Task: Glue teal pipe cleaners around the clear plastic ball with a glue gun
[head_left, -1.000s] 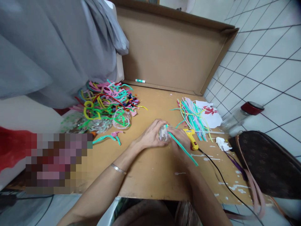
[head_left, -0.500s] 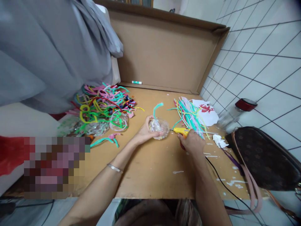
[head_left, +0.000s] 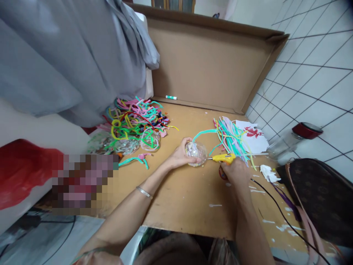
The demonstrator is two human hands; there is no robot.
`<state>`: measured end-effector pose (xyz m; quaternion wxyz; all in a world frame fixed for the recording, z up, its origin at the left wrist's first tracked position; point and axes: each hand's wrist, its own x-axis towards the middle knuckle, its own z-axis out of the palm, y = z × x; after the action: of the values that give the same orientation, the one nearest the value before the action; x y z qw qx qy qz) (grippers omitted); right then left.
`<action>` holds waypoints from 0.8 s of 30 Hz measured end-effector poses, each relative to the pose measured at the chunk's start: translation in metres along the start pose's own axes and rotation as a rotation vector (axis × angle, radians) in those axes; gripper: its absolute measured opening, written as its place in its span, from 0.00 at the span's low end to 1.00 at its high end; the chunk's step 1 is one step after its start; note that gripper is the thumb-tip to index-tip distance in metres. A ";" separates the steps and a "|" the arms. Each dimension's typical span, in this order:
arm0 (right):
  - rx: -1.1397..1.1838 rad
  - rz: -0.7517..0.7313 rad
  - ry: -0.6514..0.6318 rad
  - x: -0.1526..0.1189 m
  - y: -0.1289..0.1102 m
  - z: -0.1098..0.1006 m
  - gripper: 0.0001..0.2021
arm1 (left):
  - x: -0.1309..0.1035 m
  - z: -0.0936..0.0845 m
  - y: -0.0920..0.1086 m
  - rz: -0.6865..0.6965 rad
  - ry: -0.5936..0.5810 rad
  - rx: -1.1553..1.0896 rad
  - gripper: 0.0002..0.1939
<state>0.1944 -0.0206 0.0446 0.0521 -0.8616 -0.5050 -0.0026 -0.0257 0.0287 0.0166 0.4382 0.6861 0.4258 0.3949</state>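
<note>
My left hand (head_left: 180,156) is closed around a clear plastic ball (head_left: 200,150), holding it just above the table or resting on it; I cannot tell which. Pale bits show through its wall. From its top a teal fuzzy stem (head_left: 203,133) curves up and over to the right. Wrapped round the handle of a yellow hot glue gun (head_left: 224,158) is my right hand (head_left: 239,172). The gun's metal nozzle points left, at or very close to the ball's right side. Behind the gun lies a bundle of teal, pink and yellow stems (head_left: 231,136).
A tangled heap of coloured stems (head_left: 135,116) lies at the left, with clear balls (head_left: 150,140) beside it. To the right are a paper with a red print (head_left: 255,134), a bottle (head_left: 286,141), crumpled tissue (head_left: 268,173) and a brown bag (head_left: 317,198). A black cord (head_left: 271,204) trails forward.
The view has swung left, so everything sits further right. The teal stem stood up short before; now it stretches right toward the bundle. Both hands keep their hold on ball and glue gun.
</note>
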 end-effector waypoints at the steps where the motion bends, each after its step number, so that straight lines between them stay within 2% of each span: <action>1: 0.017 0.017 0.014 0.000 0.000 -0.001 0.23 | 0.000 0.000 0.000 0.001 -0.010 0.006 0.43; 3: 0.080 0.035 0.100 0.000 0.001 -0.002 0.23 | 0.000 0.000 0.001 0.001 -0.030 0.010 0.43; 5: 0.173 0.018 0.257 0.000 0.002 -0.001 0.24 | -0.001 -0.001 0.002 0.002 -0.048 0.007 0.43; 8: 0.287 -0.094 0.500 -0.003 0.002 0.002 0.20 | -0.001 -0.001 0.002 0.004 -0.072 0.003 0.43; 10: 0.335 -0.201 0.591 -0.005 0.001 0.004 0.15 | -0.001 -0.001 0.002 0.007 -0.095 -0.016 0.43; 14: 0.375 -0.355 0.664 -0.011 -0.002 0.005 0.10 | -0.003 -0.002 0.004 0.012 -0.150 -0.079 0.43; 24: 0.384 -0.428 0.764 -0.010 -0.001 0.005 0.11 | -0.005 0.000 0.016 -0.024 -0.220 -0.174 0.41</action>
<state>0.1883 -0.0282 0.0396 0.3904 -0.6506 -0.6070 -0.2364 -0.0236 0.0195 0.0310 0.5447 0.6795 0.3474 0.3478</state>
